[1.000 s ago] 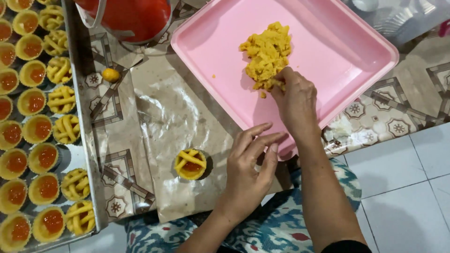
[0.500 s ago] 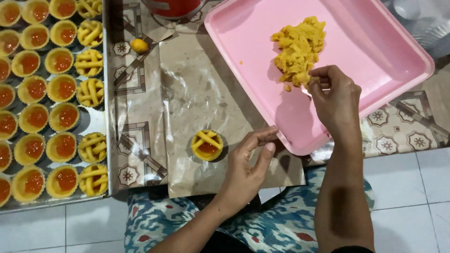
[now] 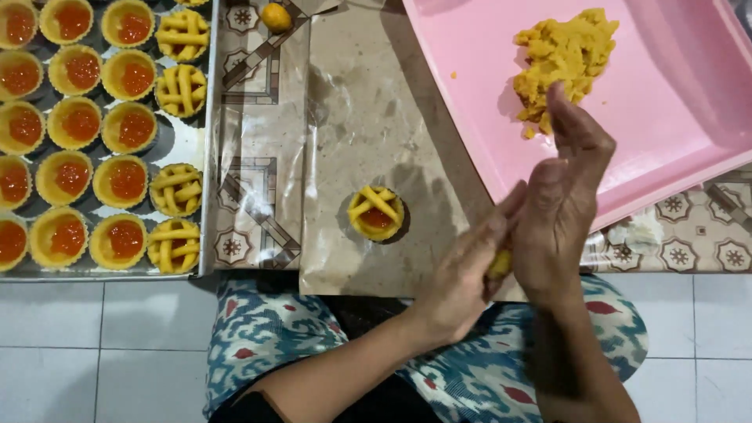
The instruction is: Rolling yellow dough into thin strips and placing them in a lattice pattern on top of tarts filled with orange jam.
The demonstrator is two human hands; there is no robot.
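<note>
From the head view, the left hand (image 3: 462, 274) and right hand (image 3: 565, 205) press palm to palm around a bit of yellow dough (image 3: 499, 264), seemingly rolling it. Left of the fingers sits a lattice-topped tart (image 3: 376, 212) on plastic sheeting (image 3: 368, 117); beyond the fingertips, the pink tray (image 3: 666, 102). Tiled floor below.

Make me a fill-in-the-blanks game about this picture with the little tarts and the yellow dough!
1. The heap of yellow dough lies on a tray coloured ____.
2. The left hand and right hand press a small piece of ____ between their palms.
3. The single tart on the plastic sheet has strips laid over a ____ filling.
4. The metal baking tray full of tarts sits at the picture's ____ side.

Missing words: pink; dough; red; left
</note>
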